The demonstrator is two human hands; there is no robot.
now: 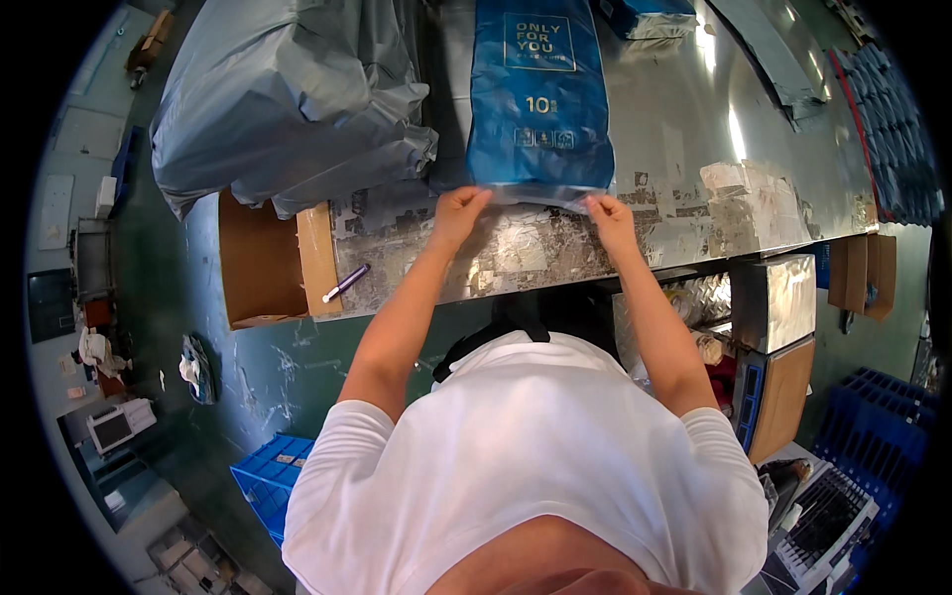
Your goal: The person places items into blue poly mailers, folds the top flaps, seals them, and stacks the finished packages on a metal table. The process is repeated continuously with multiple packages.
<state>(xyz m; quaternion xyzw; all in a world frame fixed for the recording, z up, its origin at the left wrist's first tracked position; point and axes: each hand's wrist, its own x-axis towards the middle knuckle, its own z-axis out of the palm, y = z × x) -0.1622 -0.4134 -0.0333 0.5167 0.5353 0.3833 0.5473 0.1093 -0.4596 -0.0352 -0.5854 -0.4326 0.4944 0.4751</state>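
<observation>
A blue plastic package (540, 99) with pale printing lies flat on the metal-topped table (684, 119), its near end toward me. Along that end runs a clear plastic edge, stretched between my two hands. My left hand (460, 213) pinches the left corner of this edge, fingers closed. At the right corner, my right hand (609, 218) is closed on the same edge. Both forearms reach forward over the table's front. Left of the package rests a big, bulging grey plastic sack (288, 99).
A purple and white pen (345, 283) lies near the front edge, beside an open cardboard box (260, 263). Another blue package (650, 18) sits at the far side. Grey folded plastic (778, 64) and stacked dark bags (892, 139) are at right. A blue crate (270, 481) stands on the floor.
</observation>
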